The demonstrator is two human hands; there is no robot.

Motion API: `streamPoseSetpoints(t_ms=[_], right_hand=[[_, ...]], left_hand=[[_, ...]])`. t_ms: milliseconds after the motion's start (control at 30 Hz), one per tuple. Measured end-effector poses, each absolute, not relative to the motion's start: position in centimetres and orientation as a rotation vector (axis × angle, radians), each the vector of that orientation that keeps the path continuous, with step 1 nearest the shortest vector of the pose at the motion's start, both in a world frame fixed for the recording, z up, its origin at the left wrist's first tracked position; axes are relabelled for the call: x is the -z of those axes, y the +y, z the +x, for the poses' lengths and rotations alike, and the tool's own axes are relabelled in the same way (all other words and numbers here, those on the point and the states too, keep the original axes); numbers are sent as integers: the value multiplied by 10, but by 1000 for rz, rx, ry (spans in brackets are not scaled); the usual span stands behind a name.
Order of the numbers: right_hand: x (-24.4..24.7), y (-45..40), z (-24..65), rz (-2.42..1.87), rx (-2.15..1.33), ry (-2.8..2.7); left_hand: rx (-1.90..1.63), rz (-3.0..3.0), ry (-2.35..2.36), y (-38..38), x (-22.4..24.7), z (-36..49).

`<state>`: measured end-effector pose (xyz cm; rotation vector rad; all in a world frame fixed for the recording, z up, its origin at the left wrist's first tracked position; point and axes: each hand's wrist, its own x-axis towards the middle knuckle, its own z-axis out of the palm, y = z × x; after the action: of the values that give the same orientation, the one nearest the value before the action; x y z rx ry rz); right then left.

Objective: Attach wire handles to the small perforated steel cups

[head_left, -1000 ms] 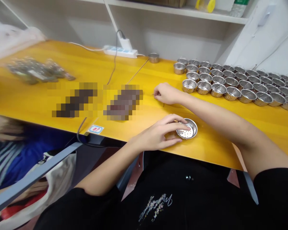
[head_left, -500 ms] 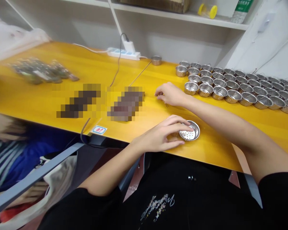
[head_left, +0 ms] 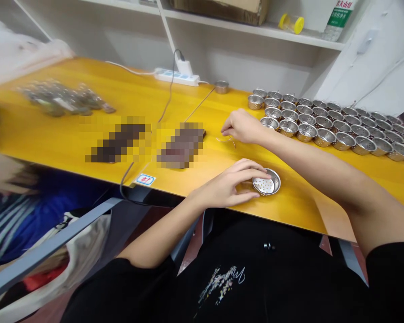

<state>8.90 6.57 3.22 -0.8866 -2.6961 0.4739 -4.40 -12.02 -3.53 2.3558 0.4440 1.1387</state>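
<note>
Close to the table's front edge stands a small perforated metal strainer cup [head_left: 268, 183], its open side up. My left hand [head_left: 234, 183] steadies it from the left, with fingers over the rim and the thumb at the near side. Farther back, my right hand [head_left: 241, 126] is closed in a pinch on a thin bent wire handle [head_left: 226, 140]. The wire hangs just above the tabletop, apart from the cup; its upper end is hidden by my fingers.
Rows of similar strainer cups with wire handles [head_left: 323, 123] fill the right back of the yellow table [head_left: 188, 181]. A lone cup [head_left: 221, 87] sits near a power strip [head_left: 177, 76]. Two pixelated dark objects and bagged items [head_left: 65, 98] lie left, beside a seated person.
My right hand has lifted slightly and more of the wire now shows below its fingers. My left hand stays at the strainer cup. The camera view has shifted a little.
</note>
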Motion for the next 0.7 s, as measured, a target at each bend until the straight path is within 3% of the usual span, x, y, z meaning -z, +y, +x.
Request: streamPoseSetpoints(t_ms=[300, 500, 700], right_hand=[[-52, 57, 118, -773, -456, -2658], [-29, 26, 191, -729, -811, -2502], [20, -41, 283, -1098, -1196, -1728]], left_hand=[[-1103, 2323, 492, -120, 36, -45], [-1049, 2351, 601, -124, 37, -47], [-910, 2346, 673, -124, 38, -47]])
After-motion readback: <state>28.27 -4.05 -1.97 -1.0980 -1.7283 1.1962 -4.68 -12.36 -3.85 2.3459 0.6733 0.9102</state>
